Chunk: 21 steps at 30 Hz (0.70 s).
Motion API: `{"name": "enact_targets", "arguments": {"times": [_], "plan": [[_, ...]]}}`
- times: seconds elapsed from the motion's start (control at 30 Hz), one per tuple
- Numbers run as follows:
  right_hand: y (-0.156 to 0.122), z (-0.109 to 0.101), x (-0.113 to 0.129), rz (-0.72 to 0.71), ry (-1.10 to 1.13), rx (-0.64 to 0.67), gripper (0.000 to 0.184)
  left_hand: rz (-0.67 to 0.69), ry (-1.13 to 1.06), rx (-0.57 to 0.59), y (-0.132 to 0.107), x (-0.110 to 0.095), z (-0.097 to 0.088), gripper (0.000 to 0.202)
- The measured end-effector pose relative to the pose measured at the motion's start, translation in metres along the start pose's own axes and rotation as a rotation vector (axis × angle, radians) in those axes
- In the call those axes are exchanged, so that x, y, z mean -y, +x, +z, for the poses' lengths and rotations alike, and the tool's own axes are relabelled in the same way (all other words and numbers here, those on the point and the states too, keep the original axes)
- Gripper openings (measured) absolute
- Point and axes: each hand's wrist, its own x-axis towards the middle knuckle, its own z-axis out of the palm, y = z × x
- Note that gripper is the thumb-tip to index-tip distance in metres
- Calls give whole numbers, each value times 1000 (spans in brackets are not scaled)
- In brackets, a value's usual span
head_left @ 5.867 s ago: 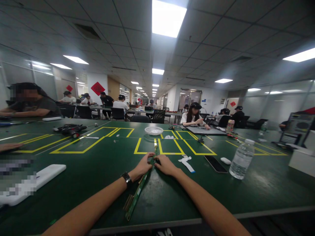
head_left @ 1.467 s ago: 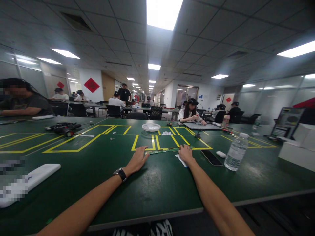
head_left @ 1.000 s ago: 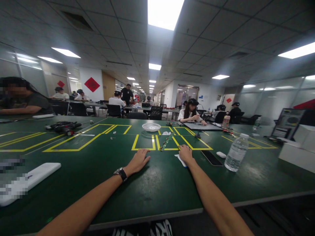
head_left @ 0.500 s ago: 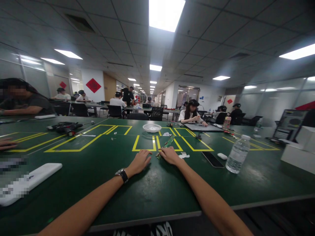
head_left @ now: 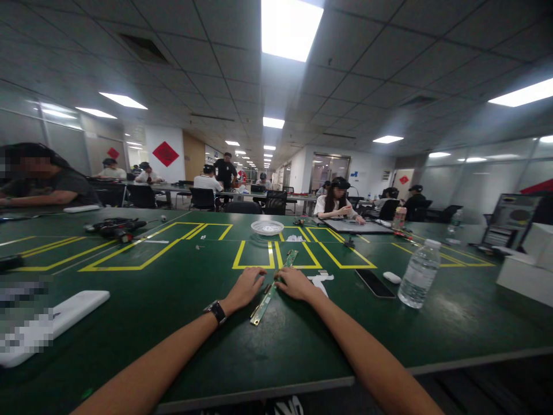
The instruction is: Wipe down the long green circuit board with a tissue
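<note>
A long, narrow green circuit board [head_left: 263, 306] lies slantwise on the green table [head_left: 194, 357], its near end toward me. My right hand [head_left: 297, 283] has its fingers closed on the middle of the board from the right and covers part of it. Just left of the board is my left hand [head_left: 245, 288], palm down, its fingers stretched out and holding nothing. Its thumb comes close to the board's edge; contact is unclear. White paper scraps [head_left: 320, 280] lie beside my right hand. Beyond both hands stands a white basket [head_left: 267, 229].
To the right are a black phone [head_left: 374, 283], a white oval case [head_left: 391, 278] and a water bottle [head_left: 419, 274]. White boxes [head_left: 527, 276] stand at the right edge. Black tools [head_left: 116, 227] and a long white object [head_left: 78, 314] lie left. A person [head_left: 339, 202] sits across the table.
The circuit board has slid toward me, its near end now out between my hands. My right hand has shifted slightly left. At the left edge, another person's hand has gone from view.
</note>
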Motion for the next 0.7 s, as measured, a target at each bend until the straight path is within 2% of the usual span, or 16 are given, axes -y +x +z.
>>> {"name": "enact_targets", "arguments": {"times": [0.07,0.13,0.27,0.4,0.57,0.7], "plan": [[0,-2,6,-112,77,-8,32,-24,9,20,0,0,-1,32],[1,-3,14,-155,115,-47,33,-34,42,67,-1,-1,-1,34],[4,1,26,-75,44,-105,33,-32,163,160,-5,-7,0,44],[6,0,15,121,-86,-104,28,-22,233,199,-9,-16,3,62],[-6,-15,-31,522,-235,-125,40,-97,225,264,-7,-20,5,56],[-17,-20,-62,742,-191,99,52,-104,213,269,-5,-18,3,57]]}}
